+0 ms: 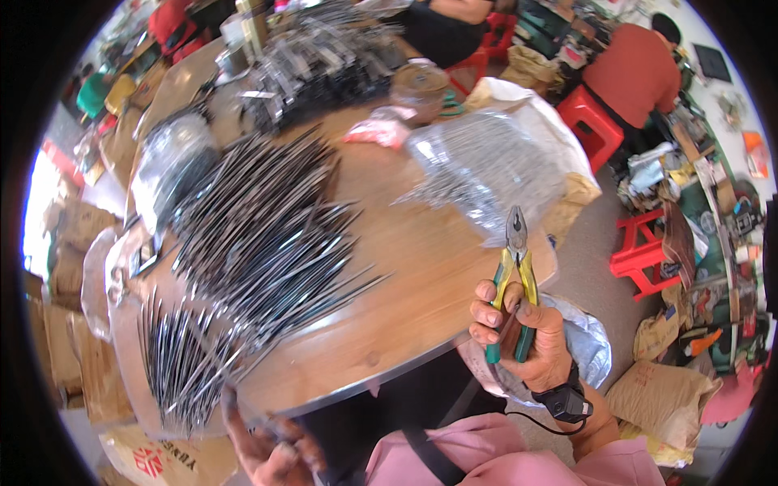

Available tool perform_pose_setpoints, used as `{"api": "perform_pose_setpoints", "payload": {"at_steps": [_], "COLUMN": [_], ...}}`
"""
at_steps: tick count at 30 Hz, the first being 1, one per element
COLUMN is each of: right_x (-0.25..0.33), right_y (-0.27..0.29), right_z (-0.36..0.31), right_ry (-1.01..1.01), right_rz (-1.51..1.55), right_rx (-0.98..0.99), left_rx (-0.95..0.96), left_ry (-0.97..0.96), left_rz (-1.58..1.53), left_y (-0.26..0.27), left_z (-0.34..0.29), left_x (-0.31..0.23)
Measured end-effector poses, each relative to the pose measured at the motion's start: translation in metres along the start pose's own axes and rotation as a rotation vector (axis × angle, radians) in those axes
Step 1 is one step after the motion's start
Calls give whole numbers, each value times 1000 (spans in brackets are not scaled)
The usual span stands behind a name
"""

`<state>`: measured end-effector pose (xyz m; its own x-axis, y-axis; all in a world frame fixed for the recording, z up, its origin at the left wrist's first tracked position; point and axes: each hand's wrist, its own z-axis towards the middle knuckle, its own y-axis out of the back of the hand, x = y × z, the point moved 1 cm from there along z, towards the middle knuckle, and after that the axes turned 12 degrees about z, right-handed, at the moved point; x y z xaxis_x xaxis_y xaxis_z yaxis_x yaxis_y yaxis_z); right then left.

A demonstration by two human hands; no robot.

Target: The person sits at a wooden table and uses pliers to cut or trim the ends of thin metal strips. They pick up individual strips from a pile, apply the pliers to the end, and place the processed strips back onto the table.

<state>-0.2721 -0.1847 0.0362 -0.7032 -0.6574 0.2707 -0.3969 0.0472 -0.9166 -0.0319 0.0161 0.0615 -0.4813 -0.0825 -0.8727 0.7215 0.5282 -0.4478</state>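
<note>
Green-and-yellow pliers stand nose-up in the right hand — fingers wrapped round the handles — near the right end of the table. The left hand, blurred, is by the small bunch of dark rods; I can't tell whether it grips any. Beyond lies a bigger pile.

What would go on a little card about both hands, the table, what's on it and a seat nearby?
Left hand: beside a small pile of thin, dark, shiny strips; touching unclear
Right hand: gripping yellow-and-green-handled metal pliers
Table: brown, wooden
Also on table: bigger pile of long, thin, dark strips; clear plastic bag of thin, silvery strips
Seat: red plastic stool, right of the table
</note>
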Motion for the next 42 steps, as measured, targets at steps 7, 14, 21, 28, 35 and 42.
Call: {"api": "perform_pose_setpoints", "payload": {"at_steps": [7,14,21,28,35,42], "right_x": [-21,-17,4,-18,-36,-42], "right_y": [-25,-27,-22,-41,-22,-28], "right_z": [17,21,16,39,47,44], "right_ry": [127,303,394,416,351,357], "right_rz": [-488,-830,-1414,-1967,-1926,-1922], "right_rx": [151,265,416,888,947,922], "left_rx": [5,-100,-94,219,211,323], "left_ry": [284,327,224,575,552,419], "left_rz": [-232,-63,330,351,311,480], "left_y": [3,1,-14,-7,1,15], "left_z": [17,10,6,27,20,31], "left_x": [21,48,55,66,72,45]}}
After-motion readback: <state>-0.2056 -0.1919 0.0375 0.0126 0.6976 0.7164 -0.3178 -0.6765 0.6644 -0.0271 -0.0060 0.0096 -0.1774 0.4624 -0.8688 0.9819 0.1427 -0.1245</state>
